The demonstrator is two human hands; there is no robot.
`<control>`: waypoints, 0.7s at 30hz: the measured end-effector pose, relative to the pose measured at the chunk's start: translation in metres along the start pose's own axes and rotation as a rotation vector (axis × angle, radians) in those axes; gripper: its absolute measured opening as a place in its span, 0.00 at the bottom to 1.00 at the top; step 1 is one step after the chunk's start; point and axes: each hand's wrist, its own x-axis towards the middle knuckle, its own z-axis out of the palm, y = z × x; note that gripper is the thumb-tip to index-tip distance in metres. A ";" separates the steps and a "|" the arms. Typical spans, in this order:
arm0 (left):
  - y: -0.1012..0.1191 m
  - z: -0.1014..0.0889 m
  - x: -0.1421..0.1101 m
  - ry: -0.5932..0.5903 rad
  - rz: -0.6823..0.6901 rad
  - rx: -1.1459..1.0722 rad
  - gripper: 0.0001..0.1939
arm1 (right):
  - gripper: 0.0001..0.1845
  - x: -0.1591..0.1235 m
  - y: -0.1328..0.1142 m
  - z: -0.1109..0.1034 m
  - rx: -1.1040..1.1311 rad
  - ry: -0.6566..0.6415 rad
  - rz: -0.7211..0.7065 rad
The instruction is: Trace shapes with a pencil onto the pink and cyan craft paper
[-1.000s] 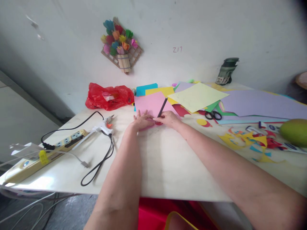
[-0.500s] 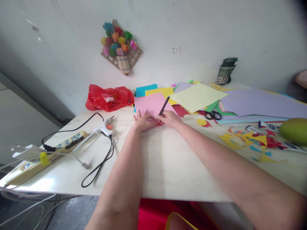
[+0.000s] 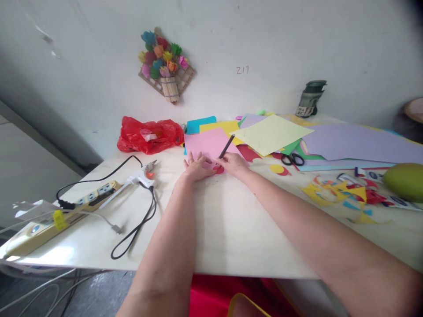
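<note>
Tabletop (image 3: 238, 229): carries the work towards its far edge, left of the middle; the bare stretch in front seems to give both forearms room to rest or slide.
Pale yellow sheet (image 3: 272, 132): lies over other coloured paper by the far edge, probably put there as stock within reach.
Pink sheet (image 3: 211, 143): lies flat in the far half, partly under both hands, likely squared up to the person so that its near part is easy to work on.
Left hand (image 3: 197, 169): palm down on the pink sheet, some fingers fanned wide away from the body, others stretched towards the red disc; it seems to act as a weight against slipping; the forearm comes in from the near edge, nearly straight.
Right hand (image 3: 234, 162): fingers closed narrow around the black pen, low grip, wrist low; the forearm slants in from the near right corner.
Black pen (image 3: 227, 146): leans with its top away and to the right; the tip is hidden.
Red disc (image 3: 218, 169): on the pink sheet's near part, between the hands; seemingly kept steady by the left fingers, though their exact contact is unclear.
</note>
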 end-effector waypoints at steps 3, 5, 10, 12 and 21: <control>-0.001 0.000 0.001 -0.004 0.000 0.006 0.28 | 0.17 0.000 0.000 0.000 -0.023 -0.009 0.004; -0.002 0.001 0.001 -0.004 -0.002 0.010 0.29 | 0.18 0.000 -0.002 0.000 -0.055 0.005 0.009; -0.004 0.002 0.003 -0.003 0.012 0.006 0.30 | 0.19 -0.002 -0.006 -0.002 -0.105 0.033 0.002; -0.004 0.003 0.003 -0.001 0.004 -0.003 0.30 | 0.19 -0.002 -0.006 -0.002 -0.107 0.024 -0.002; -0.002 0.001 0.003 -0.016 -0.009 -0.003 0.30 | 0.19 0.001 -0.004 0.001 -0.146 -0.018 0.003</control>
